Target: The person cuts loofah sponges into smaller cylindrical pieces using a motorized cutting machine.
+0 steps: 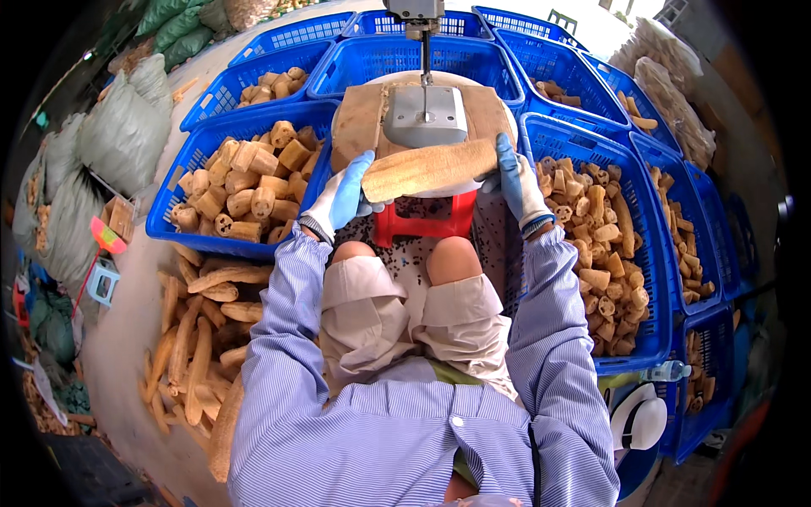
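Held level between my two gloved hands is a long dried loofah [432,171], tan and fibrous. My left hand [346,193], in a blue and white glove, closes round its left end. Its right end is gripped by my right hand [511,176], gloved the same way. Just beyond the loofah stands a saw machine with a grey metal plate [425,116] and a thin upright blade or rod [426,63] above it. The plate rests on a wooden board [357,118]. A red stool [425,221] shows beneath, between my knees.
To the left, a blue crate [169,226] holds cut loofah pieces [253,182]. Whole loofahs [198,359] lie piled on the floor below it. On the right, another blue crate [663,338] holds smaller cut pieces [596,253]. More blue crates [405,57] ring the machine. A white hat [646,420] lies lower right.
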A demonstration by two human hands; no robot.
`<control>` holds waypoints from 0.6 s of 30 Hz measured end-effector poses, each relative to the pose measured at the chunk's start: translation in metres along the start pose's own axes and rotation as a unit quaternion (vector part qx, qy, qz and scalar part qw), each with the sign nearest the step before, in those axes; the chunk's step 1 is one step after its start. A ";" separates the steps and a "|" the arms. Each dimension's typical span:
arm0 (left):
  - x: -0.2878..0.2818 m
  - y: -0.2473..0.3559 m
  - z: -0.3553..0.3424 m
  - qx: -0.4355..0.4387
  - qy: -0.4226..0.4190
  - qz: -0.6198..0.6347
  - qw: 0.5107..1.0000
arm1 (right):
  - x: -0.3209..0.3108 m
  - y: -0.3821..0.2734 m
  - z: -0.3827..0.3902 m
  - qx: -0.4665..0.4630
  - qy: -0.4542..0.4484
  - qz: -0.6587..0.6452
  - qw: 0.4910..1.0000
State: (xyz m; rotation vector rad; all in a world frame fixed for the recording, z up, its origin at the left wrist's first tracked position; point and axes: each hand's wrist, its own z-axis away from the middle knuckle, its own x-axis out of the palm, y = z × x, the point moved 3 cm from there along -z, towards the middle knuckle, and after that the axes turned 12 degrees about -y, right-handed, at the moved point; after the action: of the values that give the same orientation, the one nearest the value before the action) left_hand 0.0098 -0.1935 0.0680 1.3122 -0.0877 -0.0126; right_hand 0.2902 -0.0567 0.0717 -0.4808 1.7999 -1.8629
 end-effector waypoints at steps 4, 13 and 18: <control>-0.011 -0.040 -0.017 -0.006 -0.037 0.283 0.958 | 0.013 0.013 -0.004 -0.058 -0.003 -0.129 0.990; -0.069 -0.105 0.003 -0.023 -0.195 0.616 0.763 | 0.044 0.062 0.020 -0.022 -0.042 -0.207 0.977; -0.094 -0.125 0.023 -0.022 -0.222 0.640 0.736 | 0.063 0.063 0.027 -0.025 -0.055 -0.221 0.973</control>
State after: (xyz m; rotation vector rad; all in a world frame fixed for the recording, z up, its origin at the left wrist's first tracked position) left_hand -0.0805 -0.2423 -0.0520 0.9398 -1.3872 0.8503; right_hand 0.2616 -0.1145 0.0055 -1.0540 1.7719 -2.0274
